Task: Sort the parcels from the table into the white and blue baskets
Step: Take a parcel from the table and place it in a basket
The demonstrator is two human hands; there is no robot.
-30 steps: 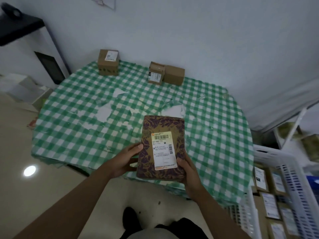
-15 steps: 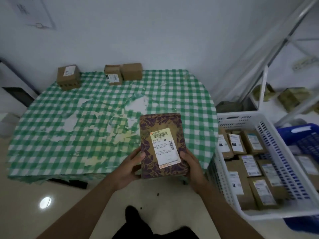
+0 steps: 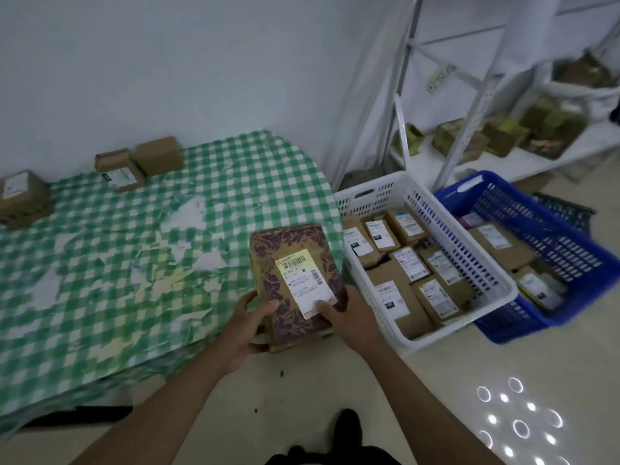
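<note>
Head view: patterned parcel (image 3: 295, 280) gripped by left hand (image 3: 250, 322) and right hand (image 3: 349, 313), label up, probably for reading. Held above floor, just left of white basket (image 3: 446, 229). Blue basket (image 3: 570, 250) beyond. Three parcels (image 3: 23, 198) left on table (image 3: 100, 263), far from white basket.

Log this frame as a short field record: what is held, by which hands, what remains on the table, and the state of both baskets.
held item: purple-patterned parcel with a white label, facing up
left hand: grips the parcel's lower left edge
right hand: holds the lower right, thumb on the label
on table: three brown boxes near the far edge
white basket: on the floor, many labelled parcels inside
blue basket: beyond the white one, a few parcels inside
</note>
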